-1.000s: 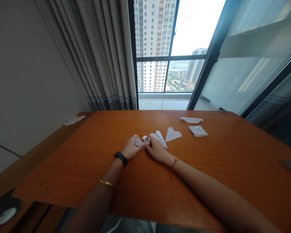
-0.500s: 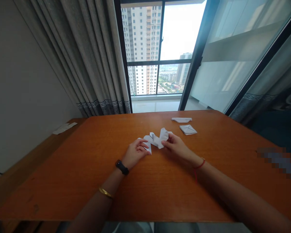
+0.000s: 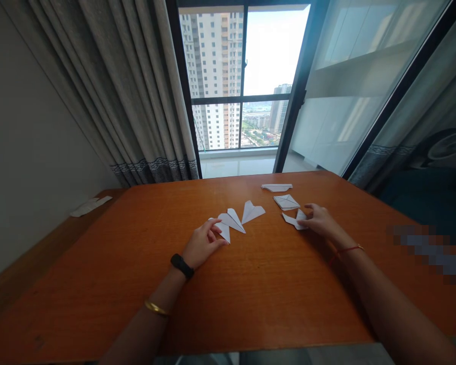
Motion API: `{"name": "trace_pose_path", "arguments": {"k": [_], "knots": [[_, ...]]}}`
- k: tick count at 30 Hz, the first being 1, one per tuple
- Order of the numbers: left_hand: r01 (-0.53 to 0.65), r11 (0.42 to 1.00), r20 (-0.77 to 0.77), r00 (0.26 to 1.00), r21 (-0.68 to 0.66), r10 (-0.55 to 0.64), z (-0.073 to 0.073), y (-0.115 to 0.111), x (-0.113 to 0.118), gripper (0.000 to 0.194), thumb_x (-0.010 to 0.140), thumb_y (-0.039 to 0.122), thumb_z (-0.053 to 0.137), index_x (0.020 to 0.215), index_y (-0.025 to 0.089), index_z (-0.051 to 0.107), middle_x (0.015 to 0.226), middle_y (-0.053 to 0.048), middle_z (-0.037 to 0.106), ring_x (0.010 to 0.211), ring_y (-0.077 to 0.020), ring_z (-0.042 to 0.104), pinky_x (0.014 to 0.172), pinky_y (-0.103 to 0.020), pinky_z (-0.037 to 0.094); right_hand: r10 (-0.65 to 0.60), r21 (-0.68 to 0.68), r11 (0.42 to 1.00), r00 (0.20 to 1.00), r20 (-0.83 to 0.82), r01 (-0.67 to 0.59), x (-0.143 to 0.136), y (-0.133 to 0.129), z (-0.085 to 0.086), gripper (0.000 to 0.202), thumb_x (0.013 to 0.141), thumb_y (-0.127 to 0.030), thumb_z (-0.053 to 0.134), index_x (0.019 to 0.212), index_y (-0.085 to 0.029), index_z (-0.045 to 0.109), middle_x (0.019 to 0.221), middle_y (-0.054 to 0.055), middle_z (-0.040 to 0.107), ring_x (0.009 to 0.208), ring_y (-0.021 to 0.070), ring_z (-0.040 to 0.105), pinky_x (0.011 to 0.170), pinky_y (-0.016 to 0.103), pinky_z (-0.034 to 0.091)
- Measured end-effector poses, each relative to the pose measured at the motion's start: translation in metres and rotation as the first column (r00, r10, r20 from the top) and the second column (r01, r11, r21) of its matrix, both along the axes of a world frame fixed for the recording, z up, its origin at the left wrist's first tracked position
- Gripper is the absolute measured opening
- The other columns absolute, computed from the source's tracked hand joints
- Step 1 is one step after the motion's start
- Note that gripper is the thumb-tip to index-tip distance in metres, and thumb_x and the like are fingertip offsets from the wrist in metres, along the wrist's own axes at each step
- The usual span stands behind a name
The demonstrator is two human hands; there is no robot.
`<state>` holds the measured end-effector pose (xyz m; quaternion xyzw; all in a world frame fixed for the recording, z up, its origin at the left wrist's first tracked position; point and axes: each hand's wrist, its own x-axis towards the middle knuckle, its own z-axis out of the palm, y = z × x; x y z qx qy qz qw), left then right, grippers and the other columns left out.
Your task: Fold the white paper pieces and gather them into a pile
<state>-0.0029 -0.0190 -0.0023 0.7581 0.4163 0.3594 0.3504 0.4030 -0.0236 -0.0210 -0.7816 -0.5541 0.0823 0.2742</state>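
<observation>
Three pointed white paper pieces, shaped like paper planes, lie close together mid-table. My left hand [image 3: 202, 245], fingers curled, is at the leftmost paper plane [image 3: 224, 232], its thumb and fingertips against the edges. Just right of that are the middle paper plane [image 3: 233, 221] and the third paper plane [image 3: 253, 211], which lies apart from my fingers. Farther right, my right hand [image 3: 319, 222] pinches an angular folded paper figure [image 3: 298, 221] at its right side, at or just over the table. Behind that figure is a folded paper square [image 3: 287, 202].
A long, low folded paper shape [image 3: 276, 187] lies behind the square near the far edge of the wooden table [image 3: 251, 289]. Flat white paper [image 3: 91, 206] rests on a ledge at the left wall. Grey curtains [image 3: 137, 91] and a window stand beyond.
My right hand has carried the angular paper figure from the middle to the right, beside the folded square. This uncovers the third paper plane. My left hand stays at its paper plane.
</observation>
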Motion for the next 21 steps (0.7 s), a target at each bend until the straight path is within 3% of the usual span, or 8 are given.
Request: {"name": "trace_pose_path", "arguments": {"k": [4, 6, 8, 10, 12, 15, 21], "knots": [[-0.006, 0.999, -0.026, 1.0, 0.035, 0.007, 0.004, -0.001, 0.0, 0.056, 0.07, 0.033, 0.073, 0.122, 0.022, 0.053, 0.097, -0.003, 0.065, 0.06, -0.0098, 0.055, 0.06, -0.024, 0.047, -0.015, 0.185, 0.983, 0.978, 0.209, -0.024, -0.016, -0.006, 0.023, 0.052, 0.08, -0.04, 0.053, 0.126, -0.014, 0.052, 0.126, 0.019, 0.051, 0.101, 0.0268, 0.058, 0.086, 0.038, 0.045], [-0.013, 0.999, -0.033, 0.999, 0.047, 0.015, 0.004, -0.002, 0.0, 0.054, 0.072, 0.032, 0.071, 0.122, 0.022, 0.053, 0.096, -0.002, 0.065, 0.06, -0.0096, 0.055, 0.06, -0.024, 0.047, 0.067, 0.12, 0.986, 0.932, 0.357, -0.117, -0.026, -0.002, 0.033, 0.038, 0.086, -0.037, 0.045, 0.118, -0.023, 0.059, 0.124, 0.012, 0.056, 0.11, 0.0297, 0.053, 0.091, 0.045, 0.039], [-0.021, 0.998, -0.04, 0.999, 0.054, 0.023, 0.004, -0.002, -0.001, 0.052, 0.073, 0.032, 0.07, 0.121, 0.021, 0.053, 0.095, -0.002, 0.065, 0.06, -0.0095, 0.055, 0.061, -0.024, 0.047, 0.193, -0.055, 0.981, 0.887, 0.419, -0.187, -0.035, 0.006, 0.037, 0.033, 0.089, -0.036, 0.039, 0.108, -0.028, 0.066, 0.121, 0.008, 0.06, 0.11, 0.0305, 0.054, 0.09, 0.05, 0.036], [-0.029, 0.998, -0.044, 0.999, 0.057, 0.032, 0.004, -0.002, -0.001, 0.051, 0.074, 0.032, 0.069, 0.121, 0.021, 0.053, 0.095, -0.002, 0.065, 0.06, -0.0095, 0.055, 0.062, -0.024, 0.047, 0.287, -0.203, 0.954, 0.864, 0.414, -0.22, -0.04, 0.016, 0.036, 0.036, 0.091, -0.038, 0.035, 0.102, -0.03, 0.068, 0.119, 0.007, 0.062, 0.104, 0.0289, 0.057, 0.086, 0.048, 0.038], [-0.032, 0.998, -0.044, 0.998, 0.056, 0.034, 0.004, -0.002, -0.001, 0.05, 0.074, 0.032, 0.069, 0.121, 0.021, 0.053, 0.095, -0.002, 0.065, 0.061, -0.0095, 0.054, 0.062, -0.024, 0.047, 0.328, -0.264, 0.936, 0.851, 0.409, -0.234, -0.043, 0.025, 0.032, 0.039, 0.092, -0.04, 0.033, 0.099, -0.028, 0.069, 0.118, 0.008, 0.063, 0.1, 0.0275, 0.059, 0.082, 0.042, 0.041], [-0.02, 0.998, -0.039, 0.999, 0.054, 0.022, 0.005, -0.002, -0.001, 0.049, 0.075, 0.032, 0.068, 0.12, 0.021, 0.054, 0.095, -0.002, 0.064, 0.059, -0.009, 0.054, 0.062, -0.024, 0.048, 0.343, -0.258, 0.933, 0.841, 0.418, -0.252, -0.045, 0.035, 0.025, 0.041, 0.092, -0.04, 0.032, 0.097, -0.023, 0.07, 0.119, 0.01, 0.062, 0.101, 0.0273, 0.059, 0.079, 0.037, 0.043], [-0.021, 0.999, -0.052, 0.998, 0.041, 0.023, 0.006, -0.002, 0.0, 0.046, 0.075, 0.03, 0.067, 0.118, 0.021, 0.055, 0.094, -0.002, 0.064, 0.058, -0.0088, 0.053, 0.061, -0.023, 0.047, 0.279, -0.165, 0.959, 0.872, 0.402, -0.231, -0.048, 0.043, 0.022, 0.041, 0.092, -0.04, 0.032, 0.11, -0.023, 0.065, 0.127, 0.012, 0.057, 0.109, 0.0289, 0.055, 0.087, 0.043, 0.043]]}}
